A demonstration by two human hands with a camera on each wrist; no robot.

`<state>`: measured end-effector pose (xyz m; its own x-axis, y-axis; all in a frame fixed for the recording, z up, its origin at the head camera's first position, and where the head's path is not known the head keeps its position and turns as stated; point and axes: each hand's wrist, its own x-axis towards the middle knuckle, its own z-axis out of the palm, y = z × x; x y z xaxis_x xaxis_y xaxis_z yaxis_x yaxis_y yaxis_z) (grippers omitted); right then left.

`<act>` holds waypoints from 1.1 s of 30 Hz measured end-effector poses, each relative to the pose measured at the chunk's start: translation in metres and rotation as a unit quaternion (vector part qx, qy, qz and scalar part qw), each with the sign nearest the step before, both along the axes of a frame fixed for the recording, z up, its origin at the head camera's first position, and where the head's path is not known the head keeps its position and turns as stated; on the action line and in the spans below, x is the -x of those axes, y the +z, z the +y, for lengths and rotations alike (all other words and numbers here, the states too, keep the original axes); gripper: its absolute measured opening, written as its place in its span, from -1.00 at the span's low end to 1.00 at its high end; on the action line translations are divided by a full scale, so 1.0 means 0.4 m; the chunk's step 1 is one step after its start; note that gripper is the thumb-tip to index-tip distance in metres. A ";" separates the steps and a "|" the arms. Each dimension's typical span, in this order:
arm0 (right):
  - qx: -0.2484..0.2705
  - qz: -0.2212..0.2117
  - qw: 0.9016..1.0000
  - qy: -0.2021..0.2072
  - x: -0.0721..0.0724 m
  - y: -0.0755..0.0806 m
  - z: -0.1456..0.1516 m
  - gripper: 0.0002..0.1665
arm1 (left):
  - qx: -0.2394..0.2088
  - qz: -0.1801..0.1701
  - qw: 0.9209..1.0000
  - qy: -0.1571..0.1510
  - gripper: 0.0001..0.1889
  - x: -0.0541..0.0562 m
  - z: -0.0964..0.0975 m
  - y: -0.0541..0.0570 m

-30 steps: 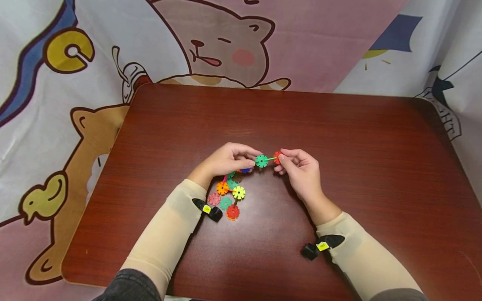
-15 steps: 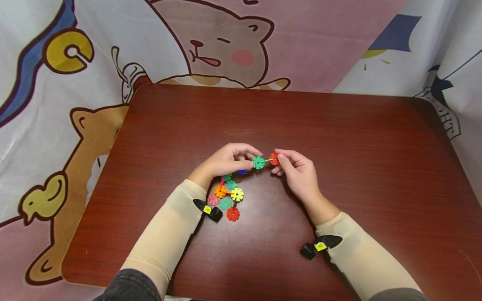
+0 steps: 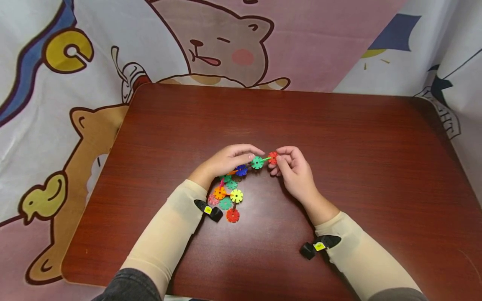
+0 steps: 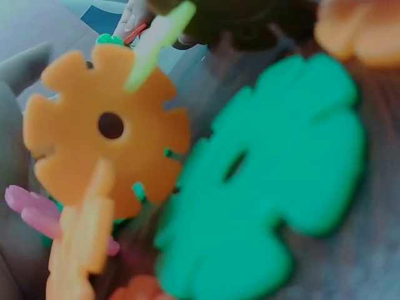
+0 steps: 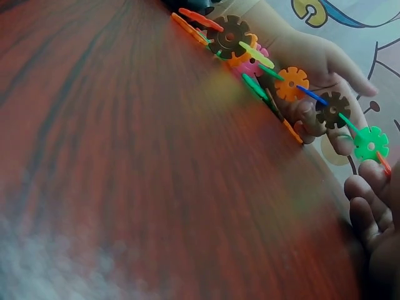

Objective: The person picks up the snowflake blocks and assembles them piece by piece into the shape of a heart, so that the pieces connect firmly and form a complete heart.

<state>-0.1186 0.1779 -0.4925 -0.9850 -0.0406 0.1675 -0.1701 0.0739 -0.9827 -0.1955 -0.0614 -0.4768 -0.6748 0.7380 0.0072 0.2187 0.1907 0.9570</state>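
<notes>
A chain of slotted snowflake discs hangs between and below my hands in the head view. My right hand [image 3: 299, 169] pinches the red disc [image 3: 273, 157] at its upper end. A green disc [image 3: 257, 162] and a blue disc [image 3: 241, 169] follow toward the left. Beside them is my left hand [image 3: 227, 161], thumb and index finger apart; the right wrist view has its fingers behind the chain, close to a brown disc [image 5: 333, 110]. Lower down, the chain runs through an orange disc [image 3: 220, 192] and a yellow disc [image 3: 236, 195] to another red disc [image 3: 233, 215].
On the brown table [image 3: 339, 138], a pink disc [image 3: 213, 199] and a pale green disc [image 3: 225, 203] lie near the chain's lower part. A large green disc [image 4: 319, 169] looms blurred in the left wrist view. A printed cloth [image 3: 308, 42] hangs behind the table.
The right hand has drawn left with the red disc, bringing the chain's upper end closer to the left hand. The left thumb has lifted, and more of the blue disc shows.
</notes>
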 end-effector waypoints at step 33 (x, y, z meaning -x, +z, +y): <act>-0.291 0.183 0.937 0.056 0.030 -0.007 -0.054 -0.84 | -0.135 -0.101 0.982 0.090 -0.72 0.010 -0.009 -0.013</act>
